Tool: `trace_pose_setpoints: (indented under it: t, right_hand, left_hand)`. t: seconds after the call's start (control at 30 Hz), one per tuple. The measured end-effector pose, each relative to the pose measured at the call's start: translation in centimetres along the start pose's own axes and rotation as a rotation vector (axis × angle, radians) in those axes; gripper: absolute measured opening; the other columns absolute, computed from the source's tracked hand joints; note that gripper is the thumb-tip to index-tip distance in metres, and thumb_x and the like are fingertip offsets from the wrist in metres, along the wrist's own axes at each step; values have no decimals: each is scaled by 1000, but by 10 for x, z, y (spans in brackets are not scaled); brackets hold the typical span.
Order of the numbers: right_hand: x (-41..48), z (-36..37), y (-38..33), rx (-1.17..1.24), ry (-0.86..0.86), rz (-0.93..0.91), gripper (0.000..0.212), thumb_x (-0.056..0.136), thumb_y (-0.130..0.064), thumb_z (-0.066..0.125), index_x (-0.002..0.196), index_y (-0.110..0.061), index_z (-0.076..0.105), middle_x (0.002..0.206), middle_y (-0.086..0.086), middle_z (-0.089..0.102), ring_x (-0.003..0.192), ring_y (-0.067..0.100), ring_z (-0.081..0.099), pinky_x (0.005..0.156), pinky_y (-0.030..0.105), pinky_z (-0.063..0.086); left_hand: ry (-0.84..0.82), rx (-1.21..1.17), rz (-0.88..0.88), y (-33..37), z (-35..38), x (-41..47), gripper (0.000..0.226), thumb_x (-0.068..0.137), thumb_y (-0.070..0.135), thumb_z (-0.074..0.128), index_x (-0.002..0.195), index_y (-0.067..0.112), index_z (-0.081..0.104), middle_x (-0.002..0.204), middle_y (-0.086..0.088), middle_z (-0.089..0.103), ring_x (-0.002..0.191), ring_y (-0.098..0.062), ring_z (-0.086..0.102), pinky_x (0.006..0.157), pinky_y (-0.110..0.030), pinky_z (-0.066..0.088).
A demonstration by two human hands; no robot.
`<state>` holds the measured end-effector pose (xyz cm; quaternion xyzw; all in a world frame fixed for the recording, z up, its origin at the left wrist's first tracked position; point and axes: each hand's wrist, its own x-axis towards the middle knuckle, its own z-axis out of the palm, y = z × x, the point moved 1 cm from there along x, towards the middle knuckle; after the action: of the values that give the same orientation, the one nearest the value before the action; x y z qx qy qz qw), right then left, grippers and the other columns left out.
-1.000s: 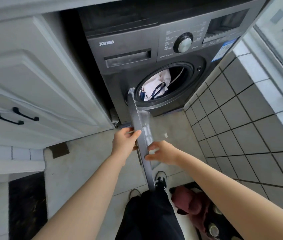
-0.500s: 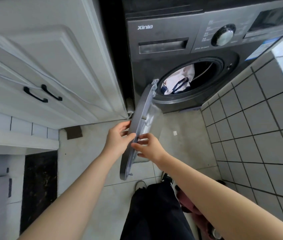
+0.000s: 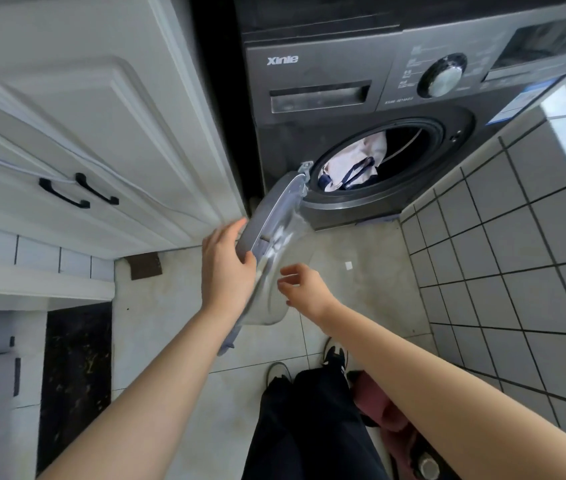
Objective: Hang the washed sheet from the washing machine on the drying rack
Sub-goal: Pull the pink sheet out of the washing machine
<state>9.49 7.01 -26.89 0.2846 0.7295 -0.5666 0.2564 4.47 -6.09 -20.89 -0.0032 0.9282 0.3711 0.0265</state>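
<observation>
Head view: a dark grey washing machine (image 3: 343, 81) fills the upper centre of the frame, set in a recess between a white panelled cabinet (image 3: 101, 116) on the left and a wall of grey square tiles (image 3: 517, 237) on the right. Two black handles (image 3: 78, 194) sit on the cabinet doors. The machine's round dial (image 3: 442, 76) and detergent drawer (image 3: 319, 98) face the camera.

The round door (image 3: 274, 216) stands swung open toward the lower left, hinged at the drum's left edge. The sheet (image 3: 354, 164), pale with dark blue stripes, lies bunched inside the drum, in the left part of the opening.

The left hand (image 3: 229, 271) grips the door's outer rim, thumb over the near side and fingers behind it. The right hand (image 3: 304, 289) hangs just beside the door's glass bulge with fingers loosely bent, holding nothing; whether it touches the glass cannot be told.

The floor (image 3: 177, 341) is pale stained tile, with a small white scrap (image 3: 348, 265) at centre right and a brown block (image 3: 146, 266) at the cabinet's foot. A dark speckled patch (image 3: 77, 368) lies at lower left. A reddish bundle (image 3: 385, 403) sits at lower right beside the person's black trousers (image 3: 309, 427).
</observation>
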Motion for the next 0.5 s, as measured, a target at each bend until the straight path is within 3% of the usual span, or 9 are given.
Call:
trace_pose_setpoints:
  t: [0.07, 0.17, 0.33, 0.5]
  right_hand:
    - [7, -25, 7, -11, 25, 11, 27, 89, -14, 57, 116, -13, 57, 110, 9, 63, 104, 26, 61, 93, 45, 51]
    - [19, -67, 19, -3, 59, 43, 21, 88, -17, 60, 108, -20, 57, 105, 9, 64, 102, 26, 62, 93, 46, 52]
    - [46, -141, 35, -42, 108, 65, 26, 88, -15, 60, 114, -14, 58, 110, 12, 65, 102, 27, 63, 92, 46, 52]
    - [92, -208, 53, -111, 166, 59, 22, 85, -14, 64, 107, -17, 61, 109, 13, 67, 99, 29, 64, 89, 49, 53]
  left_hand:
    - [30, 41, 129, 17, 7, 8, 52, 80, -4, 59, 129, 11, 57, 126, -1, 58, 121, -20, 45, 97, -1, 20]
    - [26, 7, 168, 45, 25, 20, 48, 79, -5, 61, 125, 10, 60, 121, -2, 62, 116, -22, 49, 93, 2, 21]
    - [-67, 16, 191, 87, 81, 40, 44, 79, -1, 61, 121, 12, 62, 119, -3, 64, 115, -23, 52, 94, -15, 30]
    - [-235, 133, 169, 107, 145, 56, 47, 83, 0, 56, 128, 15, 56, 126, -4, 59, 121, -21, 45, 98, -25, 33]
